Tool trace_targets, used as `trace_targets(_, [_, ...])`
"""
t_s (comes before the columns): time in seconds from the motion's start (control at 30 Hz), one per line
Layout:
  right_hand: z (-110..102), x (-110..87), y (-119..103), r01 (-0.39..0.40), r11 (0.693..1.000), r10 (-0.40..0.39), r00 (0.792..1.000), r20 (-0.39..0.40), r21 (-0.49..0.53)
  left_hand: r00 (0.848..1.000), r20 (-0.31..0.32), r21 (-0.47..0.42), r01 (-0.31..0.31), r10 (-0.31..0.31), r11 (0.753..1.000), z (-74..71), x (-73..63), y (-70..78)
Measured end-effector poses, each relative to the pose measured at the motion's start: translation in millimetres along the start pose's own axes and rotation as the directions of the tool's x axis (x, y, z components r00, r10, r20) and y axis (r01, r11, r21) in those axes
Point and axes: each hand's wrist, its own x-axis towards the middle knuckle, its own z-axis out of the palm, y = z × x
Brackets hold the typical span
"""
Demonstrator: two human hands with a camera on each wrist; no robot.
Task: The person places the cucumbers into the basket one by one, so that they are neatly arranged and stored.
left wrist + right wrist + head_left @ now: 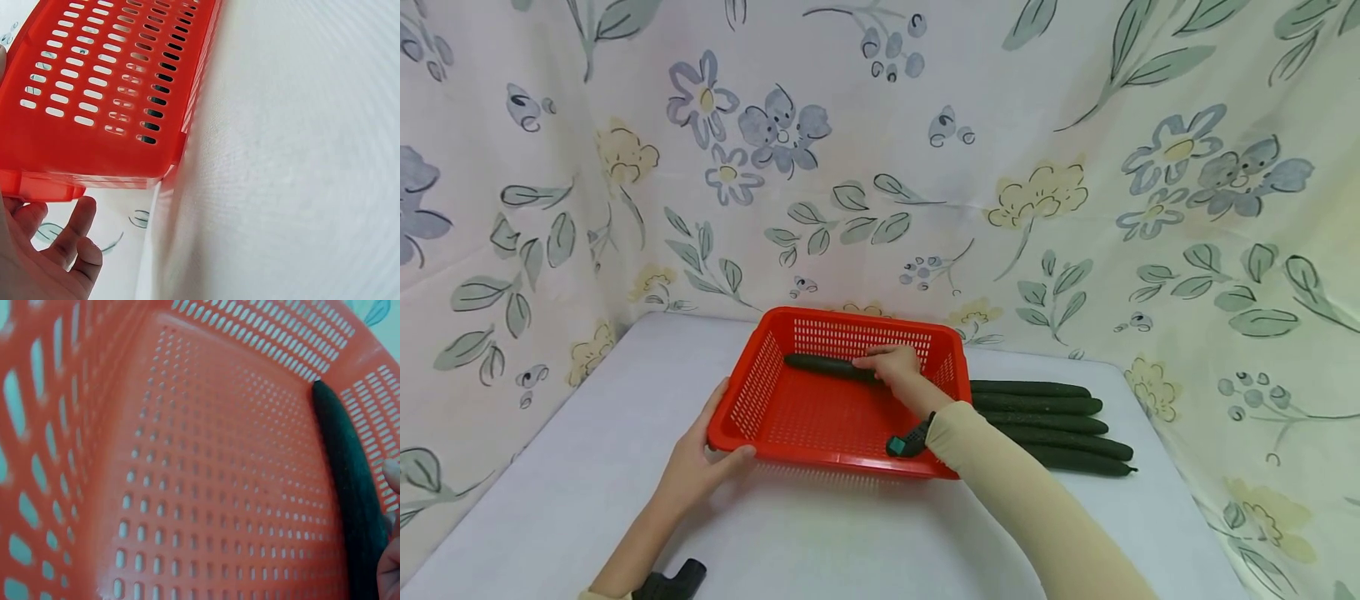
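Dark cucumber (829,366) in a red basket (835,460); right hand (897,367) on it, left hand (700,462) at the rim.
Head view: we see the cucumber along the basket's far side, the right hand's bent fingers gripping it toward its right end; the left hand grips the left near corner, thumb over the rim; five more cucumbers (1041,405) lie on the table (550,500) just beside; no writing we can read. Left wrist view: fingers half curled below the rim, thumb mostly cropped; we'd call the basket light, slightly flexy plastic, best held by its rim; no label visible. Right wrist view: fingers cropped, so their closure we can't tell here; we judge the cucumber firm, moderately weighty, maybe slick, best taken round the middle; no brand visible.
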Motion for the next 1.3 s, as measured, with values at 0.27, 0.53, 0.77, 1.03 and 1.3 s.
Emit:
trace_targets(0.27, [-5.9,-7.4,-13.2,0.057,0.998,-0.057,0.998,0.041,-0.005,1.000,0.001,0.001,-0.006,0.006,1.000,-0.4,-0.1,-2.1])
trace_targets(0.53, [-21.0,-17.7,-22.5,0.109,0.993,-0.112,0.989,0.097,0.033,1.000,0.000,0.002,-0.011,0.011,1.000,-0.7,-0.4,-2.0])
trace_targets(0.77, [-34.6,-20.2,-27.7,0.116,0.992,-0.120,0.985,0.121,0.042,1.000,-0.001,-0.001,-0.007,0.007,1.000,-0.2,-0.4,-0.7])
trace_targets(1.03, [-40.2,-23.1,-27.3,0.128,0.991,-0.131,0.984,0.119,0.034,1.000,0.012,-0.014,-0.009,0.010,1.000,0.8,2.1,-0.4])
trace_targets(1.3, [-46.9,-36.1,-33.5,0.242,0.969,-0.234,0.960,0.152,-0.041,1.000,0.003,-0.005,-0.001,0.001,1.000,0.4,0.5,-0.3])
